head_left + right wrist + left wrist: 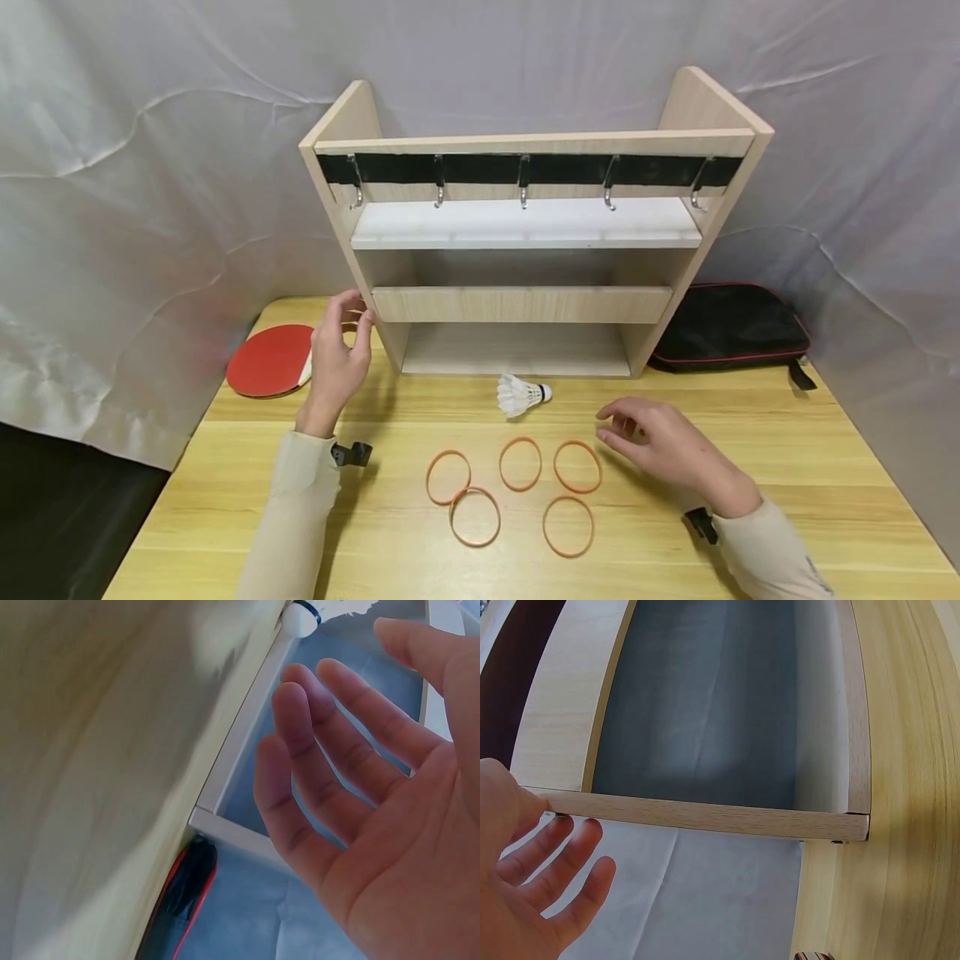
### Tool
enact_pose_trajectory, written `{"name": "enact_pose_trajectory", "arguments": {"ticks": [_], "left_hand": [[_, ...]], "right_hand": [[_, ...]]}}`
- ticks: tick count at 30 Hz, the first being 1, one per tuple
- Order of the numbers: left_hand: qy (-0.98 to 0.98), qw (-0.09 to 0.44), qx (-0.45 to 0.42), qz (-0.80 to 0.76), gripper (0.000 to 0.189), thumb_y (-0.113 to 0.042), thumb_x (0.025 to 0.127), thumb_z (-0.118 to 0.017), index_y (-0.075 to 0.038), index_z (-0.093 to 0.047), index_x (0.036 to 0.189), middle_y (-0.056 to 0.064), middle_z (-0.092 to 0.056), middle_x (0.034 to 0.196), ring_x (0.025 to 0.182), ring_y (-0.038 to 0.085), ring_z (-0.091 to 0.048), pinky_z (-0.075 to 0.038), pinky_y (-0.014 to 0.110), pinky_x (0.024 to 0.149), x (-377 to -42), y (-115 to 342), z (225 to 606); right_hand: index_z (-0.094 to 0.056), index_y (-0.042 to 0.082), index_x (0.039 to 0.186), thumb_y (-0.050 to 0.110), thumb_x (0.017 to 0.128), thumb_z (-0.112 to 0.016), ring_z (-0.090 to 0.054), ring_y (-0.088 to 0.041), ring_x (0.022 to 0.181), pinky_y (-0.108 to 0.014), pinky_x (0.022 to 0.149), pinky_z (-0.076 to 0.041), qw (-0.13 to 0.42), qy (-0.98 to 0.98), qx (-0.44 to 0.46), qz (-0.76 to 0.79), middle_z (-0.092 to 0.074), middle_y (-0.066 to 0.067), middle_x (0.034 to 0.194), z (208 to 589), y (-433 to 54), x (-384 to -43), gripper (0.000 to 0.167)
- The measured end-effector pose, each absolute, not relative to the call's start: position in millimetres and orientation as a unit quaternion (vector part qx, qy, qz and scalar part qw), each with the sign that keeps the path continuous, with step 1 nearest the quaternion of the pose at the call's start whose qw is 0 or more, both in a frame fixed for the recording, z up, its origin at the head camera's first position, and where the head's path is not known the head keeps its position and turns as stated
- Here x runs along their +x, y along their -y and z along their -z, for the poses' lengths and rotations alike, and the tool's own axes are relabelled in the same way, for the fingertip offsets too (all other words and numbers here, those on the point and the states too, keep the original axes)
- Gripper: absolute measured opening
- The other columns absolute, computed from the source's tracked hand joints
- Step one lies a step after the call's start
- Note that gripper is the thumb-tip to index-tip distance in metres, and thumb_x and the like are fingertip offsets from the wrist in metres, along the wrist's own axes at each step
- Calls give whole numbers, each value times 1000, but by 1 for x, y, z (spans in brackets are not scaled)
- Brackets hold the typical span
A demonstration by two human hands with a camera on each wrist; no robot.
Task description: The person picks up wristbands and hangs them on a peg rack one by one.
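Note:
A light wooden shelf rack (pixel 521 304) stands at the back of the table, with a row of metal hooks (pixel 523 183) on a black strip along its top. My left hand (pixel 341 358) is at the rack's left side panel (pixel 705 814); its thumb is by the front edge and the fingers are loosely bent outside the panel. Whether the thumb presses the wood is unclear. My right hand (pixel 660 442) hovers over the table with relaxed fingers (pixel 292 720), holding nothing. Several orange rings (pixel 597 475) lie left of it, and a white shuttlecock (pixel 517 395) lies before the rack.
A red table tennis paddle (pixel 270 360) lies left of the rack, beside my left hand. To the right, a black case with red piping (pixel 731 325) rests against the grey curtain (pixel 862 167). The wooden table (pixel 405 558) ends at the left in a dark area.

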State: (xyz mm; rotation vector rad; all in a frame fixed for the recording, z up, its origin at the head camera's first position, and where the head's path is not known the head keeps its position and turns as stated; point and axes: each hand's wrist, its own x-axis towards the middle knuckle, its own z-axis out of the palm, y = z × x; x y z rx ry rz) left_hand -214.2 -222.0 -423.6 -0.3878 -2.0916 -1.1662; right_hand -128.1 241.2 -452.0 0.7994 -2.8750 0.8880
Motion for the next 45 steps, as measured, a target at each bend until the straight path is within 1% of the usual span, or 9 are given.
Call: {"name": "enact_pose_trajectory", "arguments": {"ticks": [4, 8, 13, 17, 25, 32, 35, 40, 45], "left_hand": [[810, 345, -150, 451, 27, 2, 105, -66, 10, -63, 131, 26, -73, 112, 95, 40, -73, -54, 13, 86, -214, 220, 423], [812, 344, -152, 446, 28, 3, 105, -66, 10, -62, 131, 27, -73, 111, 94, 41, -72, -53, 11, 86, -214, 219, 422], [815, 345, -153, 440, 28, 2, 105, -66, 11, -61, 131, 28, -72, 111, 93, 42, -72, -51, 7, 86, -214, 218, 420], [815, 347, -152, 439, 28, 3, 105, -66, 11, -61, 131, 28, -73, 111, 93, 41, -72, -52, 8, 85, -215, 218, 419], [814, 348, -152, 439, 27, 2, 105, -65, 10, -62, 131, 27, -73, 111, 93, 40, -72, -54, 13, 84, -216, 219, 418], [811, 350, -158, 441, 27, 1, 105, -66, 8, -64, 131, 25, -74, 110, 92, 39, -73, -52, 8, 85, -217, 223, 419], [810, 350, -157, 442, 27, 1, 105, -67, 8, -64, 131, 25, -74, 110, 92, 38, -73, -53, 8, 85, -217, 224, 421], [812, 348, -153, 443, 27, 1, 105, -67, 8, -64, 131, 25, -74, 111, 93, 38, -73, -53, 8, 85, -216, 224, 422], [813, 348, -151, 443, 27, 2, 105, -67, 9, -64, 131, 25, -74, 111, 92, 40, -73, -53, 8, 85, -214, 224, 422]], "right_hand": [[-79, 11, 113, 18, 100, -81, -62, 4, 81, -24, 70, -61, -16, 912, 268, -309, -70, 14, 89, 453, -239, -126, 15], [-78, 12, 115, 19, 102, -79, -64, 3, 83, -25, 72, -62, -47, 906, 269, -323, -72, 13, 92, 451, -238, -125, 15], [-78, 13, 116, 21, 104, -77, -65, 2, 85, -25, 74, -62, -59, 906, 267, -324, -73, 12, 94, 451, -237, -126, 14], [-78, 12, 116, 18, 103, -78, -65, 2, 86, -26, 74, -62, -64, 905, 270, -323, -74, 12, 95, 454, -235, -127, 14], [-79, 15, 115, 21, 102, -79, -62, 2, 87, -26, 75, -60, -52, 925, 269, -264, -70, 14, 96, 458, -231, -125, 15], [-78, 20, 109, 22, 101, -80, -61, -1, 87, -26, 76, -58, -36, 930, 273, -243, -66, 14, 96, 459, -228, -122, 8], [-78, 20, 106, 20, 101, -79, -60, -1, 86, -27, 75, -57, -33, 931, 276, -235, -66, 13, 96, 460, -227, -122, 5], [-78, 19, 104, 13, 101, -78, -59, -1, 86, -28, 75, -57, -27, 931, 280, -230, -66, 12, 96, 462, -226, -121, 7], [-77, 20, 101, 15, 100, -80, -57, -2, 84, -27, 74, -56, -25, 933, 277, -229, -64, 12, 95, 462, -225, -119, 6]]}}
